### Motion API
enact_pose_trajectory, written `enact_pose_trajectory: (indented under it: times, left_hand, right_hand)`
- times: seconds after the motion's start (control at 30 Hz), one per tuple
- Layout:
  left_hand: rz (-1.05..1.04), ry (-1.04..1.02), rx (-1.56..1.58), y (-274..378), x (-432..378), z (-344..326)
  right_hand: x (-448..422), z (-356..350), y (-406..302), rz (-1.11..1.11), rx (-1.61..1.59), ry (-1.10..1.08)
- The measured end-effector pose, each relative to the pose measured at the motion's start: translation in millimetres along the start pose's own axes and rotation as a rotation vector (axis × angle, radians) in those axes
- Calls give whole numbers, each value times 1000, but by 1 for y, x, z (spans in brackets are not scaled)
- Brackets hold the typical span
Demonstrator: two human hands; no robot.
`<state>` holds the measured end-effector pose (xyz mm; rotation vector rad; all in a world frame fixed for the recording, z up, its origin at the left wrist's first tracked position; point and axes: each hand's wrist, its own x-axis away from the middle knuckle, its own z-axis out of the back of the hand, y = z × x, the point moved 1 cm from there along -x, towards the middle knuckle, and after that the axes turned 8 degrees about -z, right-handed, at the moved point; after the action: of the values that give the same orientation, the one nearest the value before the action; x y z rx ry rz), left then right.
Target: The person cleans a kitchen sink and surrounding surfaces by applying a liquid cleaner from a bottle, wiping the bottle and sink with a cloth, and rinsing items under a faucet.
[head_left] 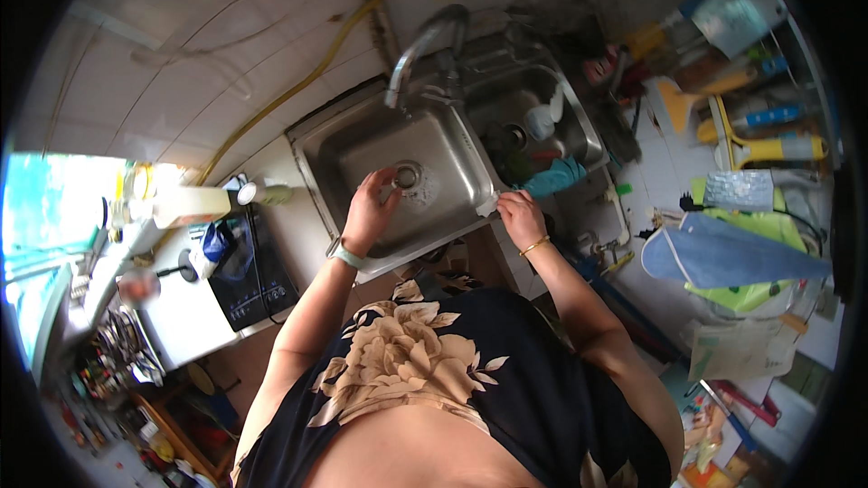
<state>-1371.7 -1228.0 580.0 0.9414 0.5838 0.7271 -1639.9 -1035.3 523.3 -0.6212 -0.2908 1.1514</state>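
Observation:
My left hand (371,210) hangs over the larger stainless steel sink basin (346,142), its fingertips beside the drain (407,176). Its thumb stands apart from the fingers, with nothing visible between them. White suds or water (419,196) lie around the drain. At the basin's right front corner, my right hand (521,218) pinches a small white cloth or tissue (487,205) against the rim. A chrome faucet (426,44) arches over the basin from the back.
The smaller basin (590,139) holds a white item (542,120) and a teal cloth (553,178). Left of the sink are a black cooktop (254,285) and a plastic jug (193,206). A yellow hose (325,57) runs along the tiled wall. A yellow squeegee (766,148) hangs at right.

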Motion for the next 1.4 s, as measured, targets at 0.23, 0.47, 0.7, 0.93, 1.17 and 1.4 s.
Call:
enact_pose_trajectory:
  times: [0.23, 0.47, 0.7, 0.93, 1.17, 1.4]
  left_hand:
    - [137, -193, -164, -25, 48, -17]
    - [183, -209, -270, -29, 76, -9]
    - [337, -188, -261, -29, 108, -2]
    - [361, -115, -299, -19, 122, 6]
    - [407, -49, -324, -15, 147, 21]
    - [470, 42, -308, -3, 156, 23]
  right_hand:
    - [19, -15, 6, 46, 106, 40]
    - [33, -26, 7, 66, 278, -247]
    - [43, -107, -45, 329, 21, -430]
    - [7, -92, -36, 420, 304, -622]
    - [-38, -74, -17, 153, 361, -942]
    - [2, -165, -110, 410, 67, -913]
